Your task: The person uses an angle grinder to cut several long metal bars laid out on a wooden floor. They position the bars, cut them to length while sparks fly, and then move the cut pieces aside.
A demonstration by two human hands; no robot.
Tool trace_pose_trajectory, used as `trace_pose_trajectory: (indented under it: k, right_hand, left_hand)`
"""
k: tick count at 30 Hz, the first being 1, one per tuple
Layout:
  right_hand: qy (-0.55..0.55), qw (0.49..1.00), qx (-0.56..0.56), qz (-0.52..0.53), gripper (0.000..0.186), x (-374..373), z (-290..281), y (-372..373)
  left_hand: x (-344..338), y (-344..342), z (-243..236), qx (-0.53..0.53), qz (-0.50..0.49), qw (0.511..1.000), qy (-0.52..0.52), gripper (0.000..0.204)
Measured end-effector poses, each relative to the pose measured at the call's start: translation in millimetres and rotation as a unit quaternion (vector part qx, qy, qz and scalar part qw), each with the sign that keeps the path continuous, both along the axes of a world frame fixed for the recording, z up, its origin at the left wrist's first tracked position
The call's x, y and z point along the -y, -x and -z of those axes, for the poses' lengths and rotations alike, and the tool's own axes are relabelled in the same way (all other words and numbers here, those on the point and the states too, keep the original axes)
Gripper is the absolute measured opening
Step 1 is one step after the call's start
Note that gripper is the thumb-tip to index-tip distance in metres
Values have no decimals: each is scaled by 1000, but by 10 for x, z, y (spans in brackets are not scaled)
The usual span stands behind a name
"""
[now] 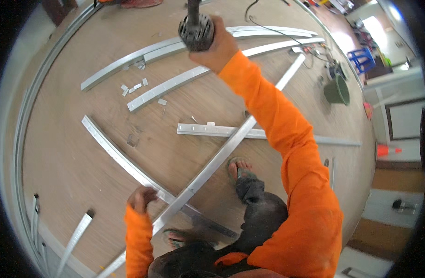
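Observation:
My right hand (214, 44), at the end of an orange sleeve, grips a dark power tool (196, 34) with a vented round end, held up at the top of the view. My left hand (143, 198) is lower down, fingers curled at a silver metal channel (119, 155) lying diagonally on the floor. A long channel (207, 171) crosses over that one and over a horizontal channel (196, 130). Small metal offcuts (137, 87) lie near two further channels (147, 97) beyond them. My sandalled feet show beside the crossing pieces.
A green bucket (336, 90), a blue stool (358, 60) and cables (277, 30) sit at the right. An orange cone (388, 149) stands by the right wall. More channels (75, 236) lie at the lower left, and a long track (29, 102) runs along the left edge.

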State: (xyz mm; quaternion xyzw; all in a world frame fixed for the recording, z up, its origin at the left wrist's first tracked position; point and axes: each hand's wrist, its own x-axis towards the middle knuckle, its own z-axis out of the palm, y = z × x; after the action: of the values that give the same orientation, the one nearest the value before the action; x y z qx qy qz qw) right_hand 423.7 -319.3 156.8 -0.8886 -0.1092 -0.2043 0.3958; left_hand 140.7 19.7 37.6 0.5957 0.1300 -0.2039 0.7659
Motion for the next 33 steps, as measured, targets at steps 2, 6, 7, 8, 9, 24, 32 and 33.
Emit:
trace_pose_trajectory:
  k: [2,6,7,8,9,24,32,33]
  right_hand:
    - [-65,997,30,3,77,-238,-91,438]
    - [-220,975,-21,-26,73,-838,-156,1376]
    - [-252,966,-40,-37,72,-1000,-126,1594]
    - [-251,965,-69,-25,71,-1099,-133,1830]
    - [-250,963,-96,-15,71,-1191,-145,2049]
    - [-660,714,-182,-149,41,-1009,-919,2626]
    - [-95,971,-191,105,9,1298,-750,761]
    - [102,978,-111,143,13,1822,-995,719]
  left_hand:
    - [452,-551,70,-84,128,981,118,94]
    - [1440,-452,-695,-142,148,902,379,102]
    - [1447,-401,-819,-136,75,888,433,99]
    - [1476,-333,-936,-136,10,862,489,95]
    - [1459,-235,-1027,-136,-58,829,539,92]
    - [142,-541,-1084,201,-221,846,442,49]
    - [-499,-75,-944,253,-184,787,532,55]
    - [-330,12,-981,254,-199,800,506,55]
